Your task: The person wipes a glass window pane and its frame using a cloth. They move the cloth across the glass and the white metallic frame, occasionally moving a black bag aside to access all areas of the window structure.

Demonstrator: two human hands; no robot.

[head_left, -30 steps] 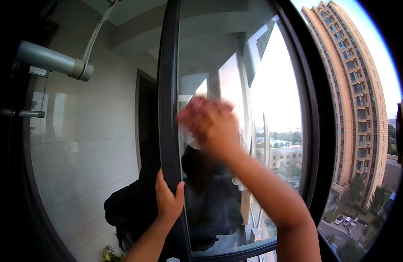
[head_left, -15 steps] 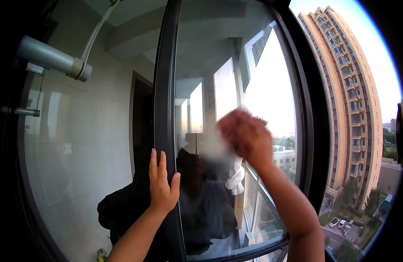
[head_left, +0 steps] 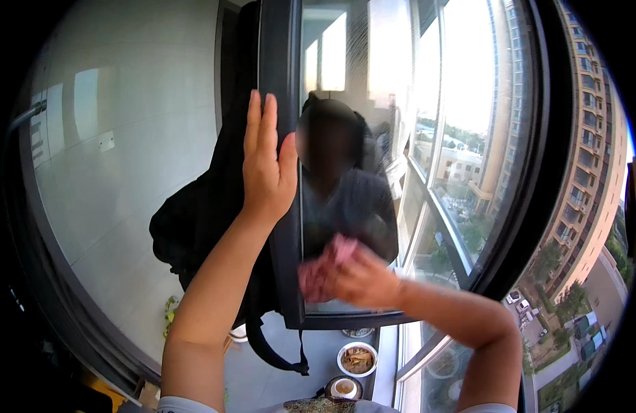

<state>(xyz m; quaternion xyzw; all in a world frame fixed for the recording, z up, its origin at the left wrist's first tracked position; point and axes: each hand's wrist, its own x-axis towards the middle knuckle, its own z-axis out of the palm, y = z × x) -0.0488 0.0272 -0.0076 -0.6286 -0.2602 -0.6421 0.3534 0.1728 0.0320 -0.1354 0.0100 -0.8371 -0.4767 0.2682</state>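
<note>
Apparently home balcony point(head_left: 270, 387), high up: tiled wall point(head_left: 142, 172), window point(head_left: 400, 82), bowl point(head_left: 357, 375), tower block point(head_left: 585, 186) outside.

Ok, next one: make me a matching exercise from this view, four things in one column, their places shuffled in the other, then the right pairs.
Things
1. Crumpled pink cloth
2. Bare left hand
3. Bulky black fabric item
4. Round white bowl with brown contents

Places
A. Against the upright bar of the dark window frame
B. Lower in the picture, below the bottom edge of the reflective glass pane
C. In the right hand, at the pane's lower left
D. In front of the pale tiled wall

Pairs: 1-C, 2-A, 3-D, 4-B
</note>
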